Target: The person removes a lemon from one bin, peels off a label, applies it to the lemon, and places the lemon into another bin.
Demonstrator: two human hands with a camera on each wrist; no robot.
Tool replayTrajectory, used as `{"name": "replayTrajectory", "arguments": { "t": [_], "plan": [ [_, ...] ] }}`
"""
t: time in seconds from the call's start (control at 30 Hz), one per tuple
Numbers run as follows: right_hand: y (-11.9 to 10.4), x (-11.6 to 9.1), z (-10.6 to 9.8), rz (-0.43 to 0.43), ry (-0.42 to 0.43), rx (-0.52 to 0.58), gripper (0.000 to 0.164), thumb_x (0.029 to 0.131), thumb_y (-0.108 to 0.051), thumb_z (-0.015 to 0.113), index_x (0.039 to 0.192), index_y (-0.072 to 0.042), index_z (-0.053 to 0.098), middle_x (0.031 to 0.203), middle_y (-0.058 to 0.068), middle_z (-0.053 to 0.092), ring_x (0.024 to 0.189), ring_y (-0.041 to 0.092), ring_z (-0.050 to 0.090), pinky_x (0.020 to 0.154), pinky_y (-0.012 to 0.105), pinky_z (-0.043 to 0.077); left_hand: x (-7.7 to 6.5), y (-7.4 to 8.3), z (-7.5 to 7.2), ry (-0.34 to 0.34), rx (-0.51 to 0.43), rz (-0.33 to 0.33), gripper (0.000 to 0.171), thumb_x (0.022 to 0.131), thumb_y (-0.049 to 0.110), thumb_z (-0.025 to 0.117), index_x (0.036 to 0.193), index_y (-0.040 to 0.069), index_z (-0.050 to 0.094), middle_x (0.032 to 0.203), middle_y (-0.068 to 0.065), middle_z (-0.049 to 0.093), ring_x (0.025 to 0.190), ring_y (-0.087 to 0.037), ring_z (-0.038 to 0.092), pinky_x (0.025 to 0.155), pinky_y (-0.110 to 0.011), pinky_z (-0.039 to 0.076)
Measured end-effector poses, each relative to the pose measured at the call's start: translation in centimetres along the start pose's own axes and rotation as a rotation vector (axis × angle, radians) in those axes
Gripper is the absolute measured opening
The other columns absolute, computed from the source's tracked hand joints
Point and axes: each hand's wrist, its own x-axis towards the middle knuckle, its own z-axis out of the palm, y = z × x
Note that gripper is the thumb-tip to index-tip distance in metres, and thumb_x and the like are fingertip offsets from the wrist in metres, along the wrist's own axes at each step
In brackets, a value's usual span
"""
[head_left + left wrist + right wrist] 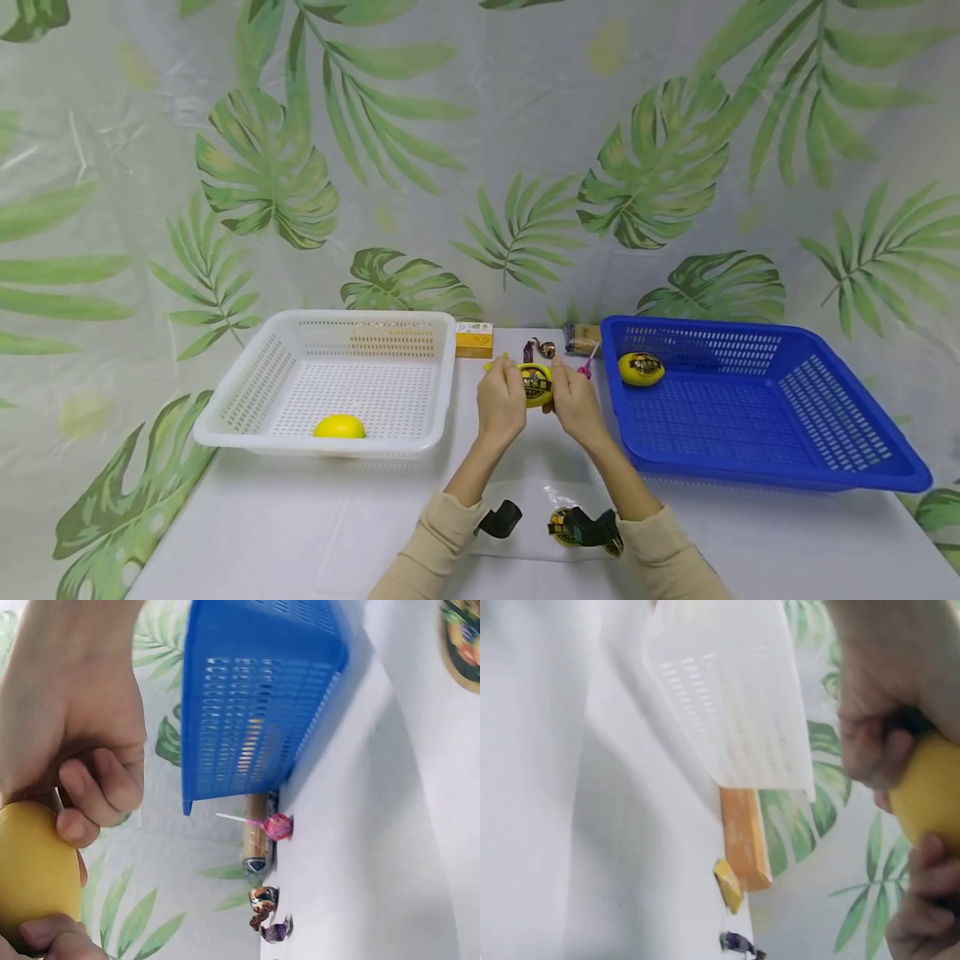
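Observation:
A yellow lemon (537,386) with a dark round sticker on its face is held up between both hands, above the middle of the table. My left hand (502,402) grips its left side and my right hand (576,403) its right side, fingers curled at the fruit. Both wrist views show the plain side of the lemon (37,870), with fingertips against it. Below, between the forearms, a clear sheet with round stickers (561,527) lies on the table, partly covered by the black wrist mount.
On the left stands a white basket (438,417) holding a plain lemon (340,427); on the right, a blue basket (765,475) with a stickered lemon (641,369). Behind the hands are an orange box (474,341), a pink lollipop (278,826), wrapped candies (263,899) and a brown packet (582,339).

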Motion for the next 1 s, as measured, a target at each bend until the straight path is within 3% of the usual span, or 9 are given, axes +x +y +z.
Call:
{"name": "replayTrajectory", "arguments": {
  "t": [0.13, 0.27, 0.37, 0.47, 0.53, 0.6, 0.73, 0.87, 1.0],
  "plan": [
    [0.2, 0.2, -1.3, 0.03, -0.196, 0.165, 0.041, 0.103, -0.018, 0.035, 0.091, 0.011, 0.062, 0.059, 0.015, 0.059, 0.043, 0.012, 0.05, 0.041, 0.024, 0.043, -0.2, -0.2, -0.2, -0.004, 0.033, 0.012, 0.032, 0.093, 0.008, 0.033, 0.067, 0.004, 0.052, 0.061, -0.007, 0.051, 0.054, -0.016, 0.046, 0.047, -0.027, 0.039],
    [0.0, 0.2, -2.6, -0.003, -0.352, 0.273, 0.039, 0.103, -0.016, 0.037, 0.127, 0.012, 0.05, 0.085, 0.024, 0.063, 0.059, 0.021, 0.064, 0.056, 0.032, 0.055, -0.1, -0.2, -0.5, -0.034, 0.031, 0.011, 0.036, 0.095, 0.007, 0.033, 0.061, 0.008, 0.045, 0.056, -0.003, 0.043, 0.051, -0.015, 0.042, 0.044, -0.026, 0.037],
    [-0.2, 0.2, -3.7, -0.02, -0.498, 0.269, 0.044, 0.102, -0.016, 0.039, 0.138, 0.01, 0.038, 0.107, 0.031, 0.058, 0.075, 0.027, 0.067, 0.069, 0.034, 0.056, 0.0, -0.3, -0.8, -0.077, 0.034, 0.012, 0.037, 0.096, 0.007, 0.032, 0.06, 0.01, 0.042, 0.054, 0.0, 0.039, 0.048, -0.013, 0.038, 0.042, -0.024, 0.034],
    [-0.3, 0.1, -4.3, -0.048, -0.595, 0.191, 0.054, 0.097, -0.012, 0.052, 0.142, 0.008, 0.03, 0.124, 0.033, 0.048, 0.086, 0.029, 0.066, 0.075, 0.031, 0.055, 0.0, -0.3, -1.1, -0.138, 0.046, 0.013, 0.04, 0.098, 0.008, 0.03, 0.059, 0.012, 0.039, 0.053, 0.003, 0.034, 0.045, -0.01, 0.033, 0.04, -0.022, 0.03],
    [-0.1, 0.1, -4.3, -0.083, -0.596, 0.115, 0.064, 0.089, -0.009, 0.063, 0.142, 0.007, 0.031, 0.128, 0.031, 0.047, 0.087, 0.027, 0.067, 0.073, 0.028, 0.055, -0.1, -0.3, -1.1, -0.18, 0.05, 0.01, 0.041, 0.099, 0.01, 0.029, 0.06, 0.01, 0.04, 0.052, 0.004, 0.032, 0.044, -0.008, 0.031, 0.04, -0.02, 0.028],
    [0.0, 0.0, -4.1, -0.12, -0.545, 0.035, 0.07, 0.081, -0.008, 0.073, 0.139, 0.006, 0.036, 0.124, 0.029, 0.05, 0.082, 0.024, 0.067, 0.067, 0.025, 0.054, -0.2, -0.3, -1.2, -0.207, 0.054, 0.022, 0.04, 0.1, 0.01, 0.029, 0.065, 0.005, 0.046, 0.053, 0.004, 0.033, 0.045, -0.007, 0.03, 0.04, -0.02, 0.028],
    [0.5, 0.1, -4.2, -0.168, -0.488, -0.068, 0.07, 0.073, -0.011, 0.081, 0.132, 0.001, 0.047, 0.117, 0.023, 0.057, 0.078, 0.016, 0.064, 0.062, 0.025, 0.054, -0.4, -0.5, -1.2, -0.203, 0.052, 0.066, 0.026, 0.097, 0.005, 0.036, 0.087, -0.006, 0.058, 0.057, -0.005, 0.049, 0.046, -0.009, 0.04, 0.04, -0.019, 0.032],
    [1.2, 0.7, -5.6, -0.159, -0.536, -0.071, 0.069, 0.069, -0.015, 0.083, 0.129, -0.002, 0.051, 0.119, 0.019, 0.057, 0.089, 0.018, 0.061, 0.066, 0.027, 0.054, -0.4, -0.8, -1.0, -0.199, -0.026, 0.081, 0.015, 0.093, -0.001, 0.045, 0.096, -0.004, 0.059, 0.064, -0.013, 0.063, 0.045, -0.008, 0.049, 0.04, -0.017, 0.036],
    [1.8, 1.7, -8.2, -0.125, -0.555, -0.082, 0.067, 0.07, -0.014, 0.083, 0.128, -0.001, 0.05, 0.119, 0.019, 0.056, 0.097, 0.025, 0.058, 0.07, 0.028, 0.053, -0.7, -1.1, -0.2, -0.286, -0.131, 0.072, 0.014, 0.093, -0.001, 0.045, 0.099, -0.003, 0.058, 0.066, -0.015, 0.065, 0.042, -0.004, 0.051, 0.039, -0.017, 0.04]
  ]
}}
